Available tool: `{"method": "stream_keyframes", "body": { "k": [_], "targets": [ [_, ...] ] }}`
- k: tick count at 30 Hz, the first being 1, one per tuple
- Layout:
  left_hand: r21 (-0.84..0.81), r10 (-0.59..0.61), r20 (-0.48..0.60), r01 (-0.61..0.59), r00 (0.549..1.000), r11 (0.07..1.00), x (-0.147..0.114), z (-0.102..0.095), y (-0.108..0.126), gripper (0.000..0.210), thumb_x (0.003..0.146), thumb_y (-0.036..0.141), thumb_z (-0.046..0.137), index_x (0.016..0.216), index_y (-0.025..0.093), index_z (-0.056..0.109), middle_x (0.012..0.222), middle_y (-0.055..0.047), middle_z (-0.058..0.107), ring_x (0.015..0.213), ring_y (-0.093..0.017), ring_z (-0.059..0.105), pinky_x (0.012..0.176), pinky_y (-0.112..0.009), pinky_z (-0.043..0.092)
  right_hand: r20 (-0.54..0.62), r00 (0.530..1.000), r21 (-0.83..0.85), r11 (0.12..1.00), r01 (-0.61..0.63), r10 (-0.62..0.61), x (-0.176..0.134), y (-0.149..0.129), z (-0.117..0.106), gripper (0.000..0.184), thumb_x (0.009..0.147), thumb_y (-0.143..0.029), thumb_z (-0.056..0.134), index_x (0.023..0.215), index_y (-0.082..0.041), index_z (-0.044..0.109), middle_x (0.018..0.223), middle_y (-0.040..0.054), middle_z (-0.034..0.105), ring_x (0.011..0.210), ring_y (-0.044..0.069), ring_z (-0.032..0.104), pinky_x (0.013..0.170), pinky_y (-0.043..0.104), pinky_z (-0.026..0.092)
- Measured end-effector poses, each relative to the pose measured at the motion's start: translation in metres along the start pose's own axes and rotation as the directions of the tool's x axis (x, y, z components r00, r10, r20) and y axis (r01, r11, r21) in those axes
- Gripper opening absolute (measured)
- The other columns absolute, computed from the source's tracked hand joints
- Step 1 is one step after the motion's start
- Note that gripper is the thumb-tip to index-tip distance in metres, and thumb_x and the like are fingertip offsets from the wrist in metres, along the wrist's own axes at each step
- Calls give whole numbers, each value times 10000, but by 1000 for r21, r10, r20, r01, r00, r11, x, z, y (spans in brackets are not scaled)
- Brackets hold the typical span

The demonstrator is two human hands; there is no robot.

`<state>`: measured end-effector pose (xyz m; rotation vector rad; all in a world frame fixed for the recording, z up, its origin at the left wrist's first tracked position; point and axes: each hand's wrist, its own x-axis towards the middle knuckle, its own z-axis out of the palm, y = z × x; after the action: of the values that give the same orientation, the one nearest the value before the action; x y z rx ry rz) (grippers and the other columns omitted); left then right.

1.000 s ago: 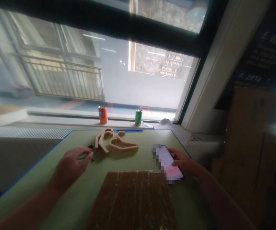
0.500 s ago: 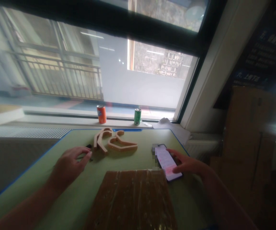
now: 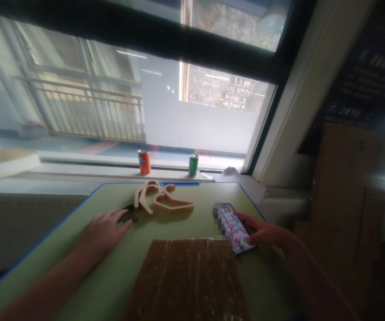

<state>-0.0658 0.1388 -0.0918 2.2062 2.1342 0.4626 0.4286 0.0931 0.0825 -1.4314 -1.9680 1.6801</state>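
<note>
My left hand (image 3: 104, 230) lies on the green table (image 3: 62, 249) with its fingers spread, the fingertips touching a small dark object (image 3: 128, 211). Just beyond it are two curved wooden pieces (image 3: 164, 200). My right hand (image 3: 266, 232) rests on the right edge of a smartphone (image 3: 235, 228) that lies flat on the table, its screen lit with colourful icons. A brown board (image 3: 187, 278) wrapped in tape lies between my arms, close to me.
An orange can (image 3: 144, 161) and a green can (image 3: 193, 165) stand on the window sill behind the table. A cardboard box (image 3: 349, 196) stands to the right. The table's blue-trimmed edge runs along the left, beside a radiator grille (image 3: 38, 186).
The phone screen changed from a pale pink page to a grid of icons. My left hand flattened and reached slightly forward onto the dark object. The view shifted a little.
</note>
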Motion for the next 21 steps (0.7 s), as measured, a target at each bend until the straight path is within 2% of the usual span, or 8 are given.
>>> {"method": "stream_keyframes", "body": {
  "k": [4, 5, 9, 11, 14, 15, 18, 21],
  "targets": [
    [-86, -24, -11, 23, 1000, 996, -1, -6, 5, 609, 839, 597, 277, 1251, 200, 486, 1263, -18, 402, 1122, -163, 388, 969, -293, 282, -7, 1000, -195, 980, 26, -28, -3, 2, -3, 917, 665, -155, 667, 1433, -280, 182, 1453, -2, 118, 1332, 154, 158, 1087, 239, 174],
    [-105, -41, -17, 39, 999, 994, -1, -8, 6, 598, 829, 585, 291, 1229, 196, 506, 1262, -26, 399, 1122, -160, 393, 975, -284, 283, -10, 1000, -189, 982, 24, -27, -4, 1, -3, 911, 664, -146, 663, 1431, -280, 191, 1454, -7, 113, 1335, 153, 146, 1089, 239, 169],
    [-84, -27, -63, 22, 998, 996, -3, -18, 8, 512, 795, 586, 341, 1013, 216, 619, 1225, -32, 425, 1097, -174, 409, 960, -294, 283, 32, 999, 151, 988, 39, -44, -1, -4, 4, 875, 670, -55, 583, 1425, -189, 162, 1433, 43, 184, 1292, 154, 257, 1059, 249, 243],
    [-40, 26, -140, -32, 990, 999, -4, -23, 8, 439, 755, 564, 405, 894, 221, 641, 1175, -45, 457, 1068, -186, 416, 957, -311, 266, -15, 1000, 169, 985, 23, -20, 2, -6, 8, 856, 682, -82, 582, 1420, -155, 154, 1389, 82, 267, 1234, 176, 342, 1022, 274, 291],
    [25, 73, -145, -70, 987, 997, -6, -26, 6, 388, 693, 559, 461, 791, 231, 644, 1166, -65, 454, 1096, -220, 381, 971, -340, 228, -126, 991, 98, 995, -30, 43, 4, -5, 10, 861, 676, -117, 600, 1418, -146, 163, 1316, 109, 355, 1128, 185, 435, 947, 290, 355],
    [34, 82, -135, -78, 988, 996, -6, -26, 5, 381, 686, 562, 465, 771, 235, 641, 1166, -68, 451, 1109, -226, 366, 970, -346, 221, -118, 993, 94, 995, -15, 26, 4, -3, 9, 867, 667, -103, 604, 1418, -168, 175, 1357, 97, 307, 1172, 181, 402, 967, 280, 342],
    [18, 101, -111, -100, 989, 995, -6, -27, 5, 357, 675, 540, 485, 758, 230, 643, 1150, -74, 460, 1118, -224, 356, 977, -342, 205, -20, 999, -9, 999, 31, -32, 2, 0, 4, 887, 665, -100, 635, 1420, -275, 204, 1451, -3, 119, 1313, 142, 207, 1074, 232, 192],
    [0, 106, -110, -107, 988, 994, -6, -27, 4, 326, 663, 519, 498, 728, 236, 646, 1135, -61, 477, 1109, -221, 366, 969, -340, 217, -11, 1000, -146, 989, 22, -24, -2, 1, -1, 896, 668, -145, 657, 1421, -329, 207, 1453, -38, 106, 1330, 129, 158, 1091, 228, 119]
  ]
}}
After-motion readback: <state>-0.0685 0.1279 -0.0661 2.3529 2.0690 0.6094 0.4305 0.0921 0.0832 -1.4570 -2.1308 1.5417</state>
